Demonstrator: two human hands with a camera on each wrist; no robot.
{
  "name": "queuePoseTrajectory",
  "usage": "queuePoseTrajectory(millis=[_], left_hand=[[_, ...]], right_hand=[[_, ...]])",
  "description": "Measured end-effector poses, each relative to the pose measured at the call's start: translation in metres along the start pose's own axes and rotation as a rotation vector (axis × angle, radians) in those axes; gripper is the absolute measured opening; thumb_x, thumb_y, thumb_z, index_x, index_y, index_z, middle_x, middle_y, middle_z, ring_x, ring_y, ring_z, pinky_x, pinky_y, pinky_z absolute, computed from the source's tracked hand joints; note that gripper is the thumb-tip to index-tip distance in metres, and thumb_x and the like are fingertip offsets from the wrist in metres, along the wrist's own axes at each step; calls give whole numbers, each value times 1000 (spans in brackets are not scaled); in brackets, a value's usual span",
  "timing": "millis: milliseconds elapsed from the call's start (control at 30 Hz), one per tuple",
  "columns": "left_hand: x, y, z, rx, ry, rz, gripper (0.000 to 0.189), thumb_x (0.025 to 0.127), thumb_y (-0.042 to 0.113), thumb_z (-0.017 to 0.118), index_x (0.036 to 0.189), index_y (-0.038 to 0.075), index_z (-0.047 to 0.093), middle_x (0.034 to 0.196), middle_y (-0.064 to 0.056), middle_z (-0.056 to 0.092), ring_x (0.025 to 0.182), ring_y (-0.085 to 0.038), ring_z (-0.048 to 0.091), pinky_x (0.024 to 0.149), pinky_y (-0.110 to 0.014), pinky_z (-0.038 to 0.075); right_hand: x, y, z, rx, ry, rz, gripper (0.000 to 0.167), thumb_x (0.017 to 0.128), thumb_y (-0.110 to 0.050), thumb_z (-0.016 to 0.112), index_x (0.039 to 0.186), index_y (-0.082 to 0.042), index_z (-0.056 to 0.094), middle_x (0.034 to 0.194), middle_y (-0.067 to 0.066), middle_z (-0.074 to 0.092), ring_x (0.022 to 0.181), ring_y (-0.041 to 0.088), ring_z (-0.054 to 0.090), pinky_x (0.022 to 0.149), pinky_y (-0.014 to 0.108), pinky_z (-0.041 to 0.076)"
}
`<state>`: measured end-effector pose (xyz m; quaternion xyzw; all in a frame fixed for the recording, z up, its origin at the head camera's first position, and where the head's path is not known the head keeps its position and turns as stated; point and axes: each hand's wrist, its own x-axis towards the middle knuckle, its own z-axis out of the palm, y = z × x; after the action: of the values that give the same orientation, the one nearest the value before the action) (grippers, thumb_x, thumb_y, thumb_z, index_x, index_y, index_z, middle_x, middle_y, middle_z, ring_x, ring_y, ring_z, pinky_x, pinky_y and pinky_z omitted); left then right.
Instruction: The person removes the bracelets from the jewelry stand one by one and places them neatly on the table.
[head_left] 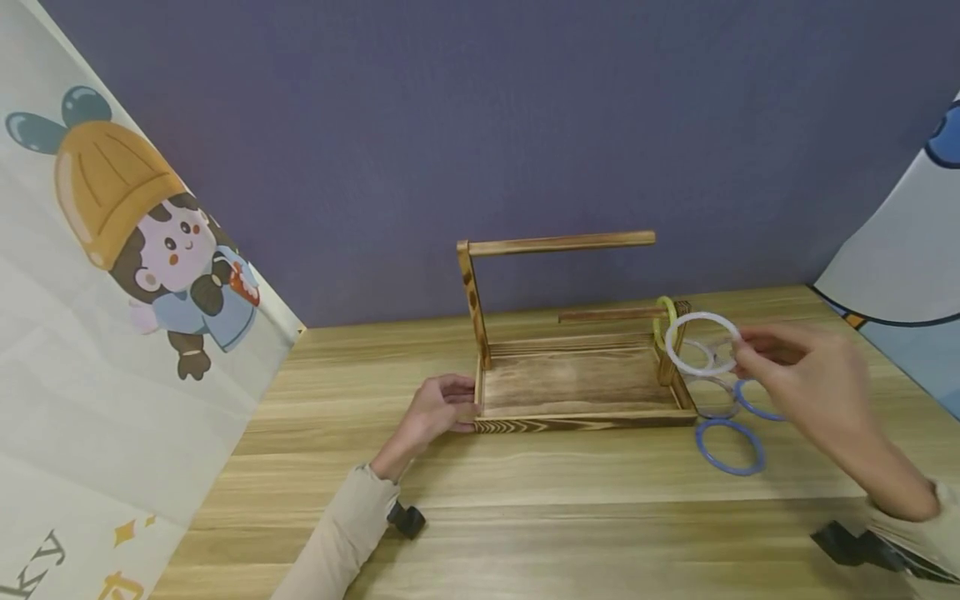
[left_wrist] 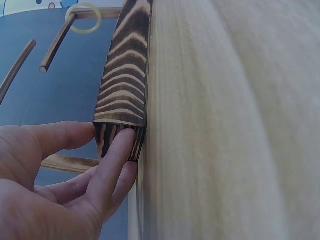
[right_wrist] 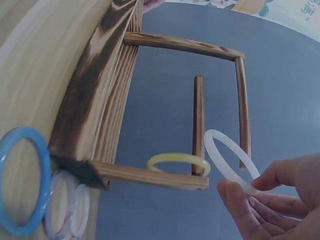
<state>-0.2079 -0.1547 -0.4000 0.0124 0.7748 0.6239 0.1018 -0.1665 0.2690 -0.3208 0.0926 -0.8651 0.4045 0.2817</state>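
A wooden bangle stand [head_left: 585, 423] with a tray base rests on the table; a tall bar extends from its left post and a lower bar from its right post. My left hand [head_left: 435, 408] grips the tray's left end, thumb and fingers around the corner in the left wrist view. My right hand [head_left: 817, 379] pinches a white bangle [head_left: 702, 316] between thumb and fingers, held up beside the right post. A yellow-green bangle [right_wrist: 180, 157] hangs around the lower bar [right_wrist: 198, 115], close to that post. In the right wrist view the white bangle [right_wrist: 212, 133] is near this bar.
Right of the stand lie a blue bangle [head_left: 701, 442], a second blue bangle [head_left: 744, 404] partly behind my right hand, and several pale bangles [head_left: 716, 414]. A dark blue panel [head_left: 525, 150] rises behind the table. A cartoon-printed sheet [head_left: 90, 400] borders the left side.
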Motion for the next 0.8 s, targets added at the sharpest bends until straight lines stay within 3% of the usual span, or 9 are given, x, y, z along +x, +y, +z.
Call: queuePoseTrajectory(millis=[267,433,600,733,800], left_hand=[[0,0,0,8,-3,0,47,85,-8,71,129,-10,55,124,-26,61,109,-34,63,75,-38,65],[-1,0,-1,9,2,-4,47,85,-8,71,129,-10,56,124,-26,61,108,-34,64,74,-38,65],[0,0,-1,10,4,-2,47,84,-8,72,129,-9,56,123,-26,61,107,-33,64,75,-38,65],[1,-1,-1,3,5,-5,48,84,-8,72,129,-9,56,123,-26,62,108,-33,64,75,-39,65],[1,-1,0,-1,5,-10,49,83,-9,72,129,-8,56,124,-25,61,110,-34,63,76,-38,65]], right_hand=[[-13,17,-18,-18,-25,58,22,91,-8,72,110,4,72,72,-32,63,58,-10,61,36,17,42],[-20,33,-27,-28,-56,129,27,93,-12,70,113,7,70,72,-31,64,59,-7,62,40,17,42],[-23,56,-34,-80,-117,162,29,96,-15,68,113,9,69,67,-18,68,58,-4,61,40,19,43],[-23,74,-37,-104,-179,191,30,97,-14,66,115,11,67,70,-22,66,58,-3,62,43,17,47],[-24,82,-38,-124,-214,207,31,98,-14,64,115,11,66,73,-18,68,59,-3,62,45,16,49]])
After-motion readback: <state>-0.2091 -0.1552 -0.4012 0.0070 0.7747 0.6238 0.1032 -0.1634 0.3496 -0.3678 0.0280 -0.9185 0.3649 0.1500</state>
